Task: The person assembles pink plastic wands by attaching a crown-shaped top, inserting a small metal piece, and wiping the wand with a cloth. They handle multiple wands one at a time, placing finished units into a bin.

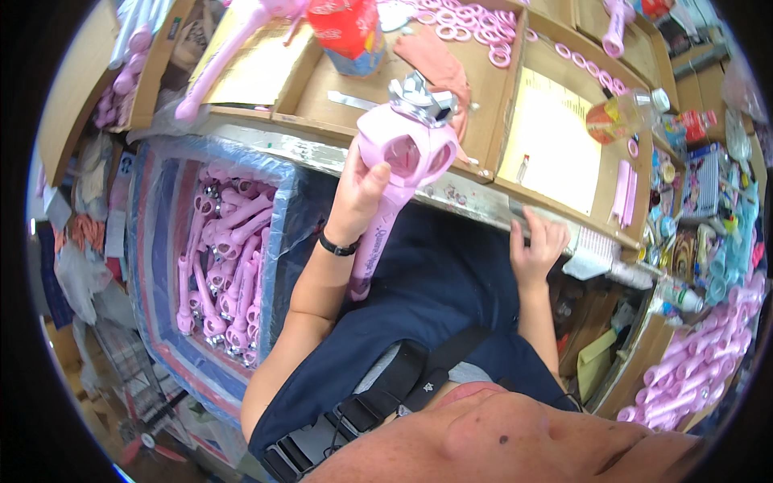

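Observation:
My left hand [358, 193], with a black band at the wrist, is closed around a pink toy wand [407, 138]. The wand's rounded head has oval openings and a silver crown-like top; its handle slants down over my lap. My right hand [538, 248] rests at the front edge of the workbench [475, 197], fingers apart and slightly bent, holding nothing. To my left, a striped, plastic-lined bag [161, 338] holds several similar pink wands [229, 241] with silver tops.
Cardboard trays [491, 121] on the bench hold pink rings [475, 22], an orange-pink cloth [435, 60] and a red container [346, 32]. A bottle [628, 115] lies on the right-hand tray. Pink wand handles [692, 362] are piled in a box at the far right.

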Available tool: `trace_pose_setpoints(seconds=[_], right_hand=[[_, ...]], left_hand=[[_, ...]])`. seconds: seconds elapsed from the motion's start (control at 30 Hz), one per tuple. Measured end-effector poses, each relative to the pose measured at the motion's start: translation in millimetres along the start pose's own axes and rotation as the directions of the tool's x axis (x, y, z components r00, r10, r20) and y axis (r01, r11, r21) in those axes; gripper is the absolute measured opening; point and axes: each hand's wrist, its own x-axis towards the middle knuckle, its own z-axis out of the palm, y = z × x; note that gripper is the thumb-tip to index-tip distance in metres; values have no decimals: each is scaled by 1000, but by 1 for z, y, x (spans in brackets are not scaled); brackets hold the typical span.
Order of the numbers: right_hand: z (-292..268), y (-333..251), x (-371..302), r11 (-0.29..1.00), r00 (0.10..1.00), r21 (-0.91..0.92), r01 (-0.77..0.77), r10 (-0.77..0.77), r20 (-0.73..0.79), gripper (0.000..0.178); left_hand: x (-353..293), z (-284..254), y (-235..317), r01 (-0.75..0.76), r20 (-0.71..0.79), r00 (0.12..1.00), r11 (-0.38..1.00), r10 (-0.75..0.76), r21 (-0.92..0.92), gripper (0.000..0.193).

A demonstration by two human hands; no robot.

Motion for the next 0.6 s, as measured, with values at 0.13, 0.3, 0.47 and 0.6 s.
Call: trace_pose_setpoints(seconds=[0.13, 0.3, 0.47, 0.6], right_hand=[[8, -59, 2, 760, 957, 620, -192, 7, 289, 46], [25, -113, -13, 537, 717, 630, -561, -65, 694, 70], [27, -109, -26, 596, 695, 540, -594, 43, 718, 63], [25, -104, -29, 511, 586, 502, -697, 4, 810, 61]], left_hand=[[23, 2, 19, -111, -104, 990, 982, 96, -152, 70], [20, 13, 15, -161, -63, 987, 951, 150, -264, 59], [-7, 21, -5, 96, 60, 994, 990, -90, -107, 59], [-10, 22, -7, 137, 99, 987, 985, -127, -102, 67]])
